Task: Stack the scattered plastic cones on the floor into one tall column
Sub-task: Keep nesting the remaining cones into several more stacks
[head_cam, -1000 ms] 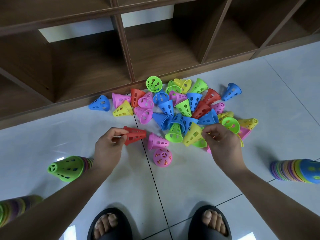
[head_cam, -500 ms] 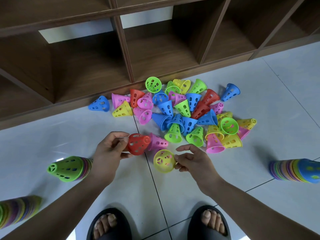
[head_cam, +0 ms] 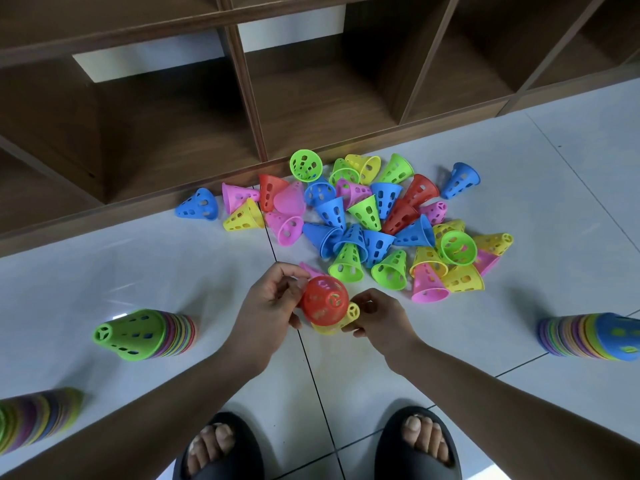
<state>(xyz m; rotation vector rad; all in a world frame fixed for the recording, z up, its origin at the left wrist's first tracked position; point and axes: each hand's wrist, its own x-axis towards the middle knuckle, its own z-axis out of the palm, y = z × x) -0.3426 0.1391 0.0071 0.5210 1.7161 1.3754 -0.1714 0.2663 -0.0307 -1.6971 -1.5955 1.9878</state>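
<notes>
Head camera looks down on a pale tiled floor (head_cam: 561,216) in front of a dark wooden shelf unit (head_cam: 311,98). The left hand (head_cam: 273,306) holds a red cone (head_cam: 323,301) just above the floor, its fingers (head_cam: 289,271) curled round the cone's far side. The right hand (head_cam: 381,317) pinches a yellow cone (head_cam: 332,328) whose spoked tip pokes out at the red one's right edge. The two cones overlap, the yellow one mostly hidden beneath the red; whether one sits inside the other cannot be told.

Just behind the left hand a pink cone (head_cam: 309,269) lies on the floor, largely covered by the knuckles. Beyond both hands, between them and the foot of the shelf unit, lie the loose cones (head_cam: 363,220): blue, green, yellow, pink and red, tipped every way, many touching or leaning on each other. One blue cone (head_cam: 198,206) lies apart at the heap's left end, near the shelf base.

Three finished stacks stand around the person. A green-topped stack (head_cam: 145,334) is left of the left forearm, a blue-topped stack (head_cam: 592,336) is well off to the right, and a third stack (head_cam: 34,417) is cut by the lower left edge of the frame. At the bottom, two feet in dark sandals (head_cam: 419,441) stand on the tiles, the forearms crossing above them.
</notes>
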